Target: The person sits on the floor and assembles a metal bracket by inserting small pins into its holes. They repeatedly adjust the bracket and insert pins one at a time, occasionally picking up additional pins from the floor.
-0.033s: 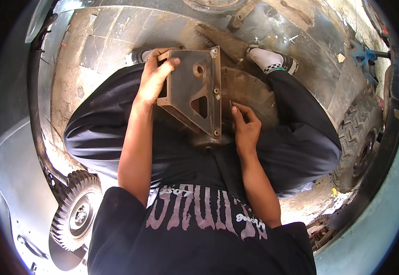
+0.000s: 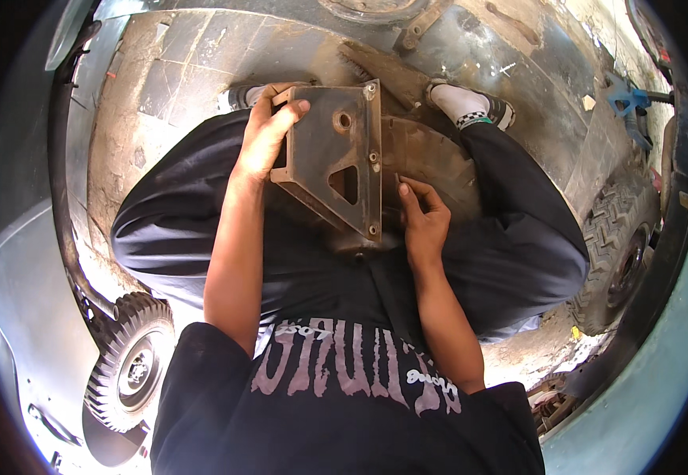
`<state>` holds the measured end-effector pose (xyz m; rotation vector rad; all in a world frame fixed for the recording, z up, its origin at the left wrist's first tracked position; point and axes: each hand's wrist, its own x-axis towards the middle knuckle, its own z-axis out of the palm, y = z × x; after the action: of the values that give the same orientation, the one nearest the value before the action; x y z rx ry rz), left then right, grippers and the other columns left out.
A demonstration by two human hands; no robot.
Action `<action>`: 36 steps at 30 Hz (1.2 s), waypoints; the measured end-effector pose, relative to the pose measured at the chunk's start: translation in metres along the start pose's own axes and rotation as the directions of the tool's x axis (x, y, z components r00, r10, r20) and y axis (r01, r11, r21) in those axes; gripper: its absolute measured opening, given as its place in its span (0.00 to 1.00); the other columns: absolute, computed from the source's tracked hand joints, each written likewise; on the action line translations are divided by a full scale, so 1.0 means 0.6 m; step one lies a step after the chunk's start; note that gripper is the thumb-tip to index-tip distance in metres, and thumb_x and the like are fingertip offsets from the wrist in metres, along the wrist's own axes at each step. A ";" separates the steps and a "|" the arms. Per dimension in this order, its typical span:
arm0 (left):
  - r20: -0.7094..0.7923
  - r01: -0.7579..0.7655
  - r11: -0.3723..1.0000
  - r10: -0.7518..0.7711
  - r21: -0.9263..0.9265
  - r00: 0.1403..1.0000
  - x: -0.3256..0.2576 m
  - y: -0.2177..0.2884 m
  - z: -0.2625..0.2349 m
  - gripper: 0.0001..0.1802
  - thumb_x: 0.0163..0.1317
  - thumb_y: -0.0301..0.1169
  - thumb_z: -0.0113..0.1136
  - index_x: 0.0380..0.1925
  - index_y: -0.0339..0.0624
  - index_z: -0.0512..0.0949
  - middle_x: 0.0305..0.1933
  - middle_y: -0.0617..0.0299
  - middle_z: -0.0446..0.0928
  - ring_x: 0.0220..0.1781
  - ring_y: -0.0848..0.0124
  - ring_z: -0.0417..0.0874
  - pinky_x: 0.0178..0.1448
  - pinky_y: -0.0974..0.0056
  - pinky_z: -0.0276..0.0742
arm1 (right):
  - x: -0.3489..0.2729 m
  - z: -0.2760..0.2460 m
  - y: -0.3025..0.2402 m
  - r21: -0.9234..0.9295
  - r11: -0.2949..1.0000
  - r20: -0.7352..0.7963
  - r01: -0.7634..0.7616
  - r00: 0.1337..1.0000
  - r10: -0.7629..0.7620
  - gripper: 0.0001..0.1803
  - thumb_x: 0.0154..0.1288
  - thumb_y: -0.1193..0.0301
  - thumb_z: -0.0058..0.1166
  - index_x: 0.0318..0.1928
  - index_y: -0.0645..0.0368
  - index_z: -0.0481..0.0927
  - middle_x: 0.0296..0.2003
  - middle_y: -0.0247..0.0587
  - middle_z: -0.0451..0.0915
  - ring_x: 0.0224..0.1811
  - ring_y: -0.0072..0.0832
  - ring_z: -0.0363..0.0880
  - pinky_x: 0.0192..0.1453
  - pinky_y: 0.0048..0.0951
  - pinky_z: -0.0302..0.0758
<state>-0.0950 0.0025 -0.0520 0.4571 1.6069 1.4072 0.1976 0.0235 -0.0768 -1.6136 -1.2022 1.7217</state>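
Observation:
A dark metal bracket (image 2: pixel 320 131) stands between my legs, with a round hole, a triangular cut-out and a flange carrying several small holes along its right side. My left hand (image 2: pixel 263 134) grips its upper left edge, thumb on the face and fingers behind. Just right of the flange, my right hand (image 2: pixel 424 212) is closed in a pinch, apart from the bracket. A small thin sliver shows at its fingertips, too small to name. Behind the bracket lies a brown, dusty rounded piece (image 2: pixel 431 162), partly hidden.
Dusty floor tiles (image 2: pixel 225 47) surround me. Ahead lie a flat brown piece (image 2: pixel 387 71), a metal bar (image 2: pixel 423 28) and a round metal part (image 2: pixel 367 8). Wheels stand at left (image 2: pixel 132 364) and right (image 2: pixel 617 245). A blue tool (image 2: pixel 629 99) stands at far right.

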 end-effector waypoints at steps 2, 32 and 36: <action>-0.031 0.012 1.000 -0.012 -0.014 0.999 -0.003 0.003 0.000 0.37 0.66 0.43 0.73 0.69 0.33 0.76 0.64 0.52 0.83 0.66 0.63 0.81 0.75 0.58 0.73 | 0.001 0.005 -0.011 0.002 0.999 0.012 0.040 0.999 -0.040 0.15 0.78 0.64 0.72 0.54 0.62 0.92 0.34 0.28 0.87 0.29 0.14 0.75 0.33 0.21 0.71; -0.064 0.064 0.996 -0.068 -0.061 0.996 -0.001 0.001 -0.003 0.38 0.64 0.45 0.76 0.67 0.32 0.77 0.60 0.52 0.83 0.62 0.62 0.83 0.70 0.58 0.78 | 0.000 0.033 -0.056 -0.086 0.992 0.100 0.095 0.991 -0.086 0.16 0.78 0.65 0.70 0.57 0.63 0.93 0.41 0.41 0.91 0.42 0.23 0.88 0.49 0.28 0.83; -0.067 0.047 0.998 -0.050 -0.050 0.996 0.004 -0.004 -0.003 0.39 0.63 0.45 0.76 0.67 0.31 0.76 0.60 0.52 0.83 0.63 0.62 0.83 0.72 0.58 0.76 | 0.025 0.045 -0.063 -0.251 0.943 0.050 0.220 0.976 -0.214 0.15 0.75 0.65 0.72 0.55 0.60 0.94 0.39 0.42 0.91 0.40 0.28 0.89 0.49 0.32 0.82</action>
<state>-0.0967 0.0026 -0.0550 0.3424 1.6242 1.4355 0.1611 0.0475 -0.0554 -1.5367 -1.6041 1.4986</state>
